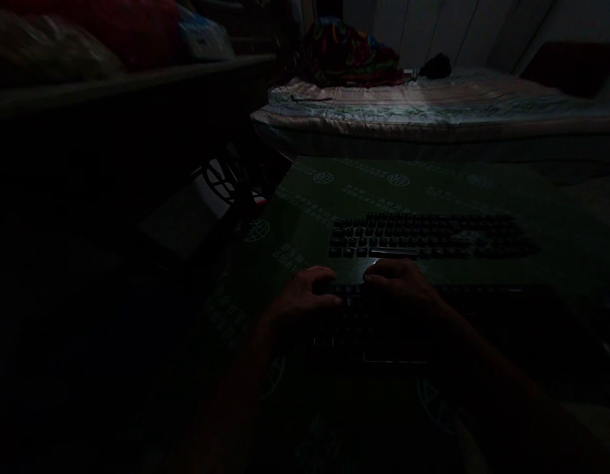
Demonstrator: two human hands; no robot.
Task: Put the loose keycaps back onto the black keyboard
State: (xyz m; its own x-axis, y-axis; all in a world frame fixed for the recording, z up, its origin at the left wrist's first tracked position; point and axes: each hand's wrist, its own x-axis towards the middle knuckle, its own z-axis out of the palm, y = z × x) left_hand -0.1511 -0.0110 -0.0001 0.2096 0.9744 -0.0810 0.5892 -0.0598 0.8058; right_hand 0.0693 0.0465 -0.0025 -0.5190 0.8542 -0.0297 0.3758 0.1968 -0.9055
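A dark keyboard (507,322) lies across the board before me, its lower half sunk in shadow. At its left end is my left hand (300,296), thumb over the top keys and fingers curled at the far edge, gripping that corner. My right hand (401,280) is over the keyboard's far edge, fingers closed in a pinch. Whatever sits in that pinch is too dark and small to make out. Just beyond both hands, loose black keycaps (384,232) lie in keyboard-like rows, with a long spacebar cap (394,253) in the nearest row.
The green printed board (309,197) carries everything in front of me. Behind it stands a bed (433,105) with a heap of patterned cloth (349,52). A shelf (151,74) with bags runs along the left, above a dark fan-like grille (221,181). Light is very dim.
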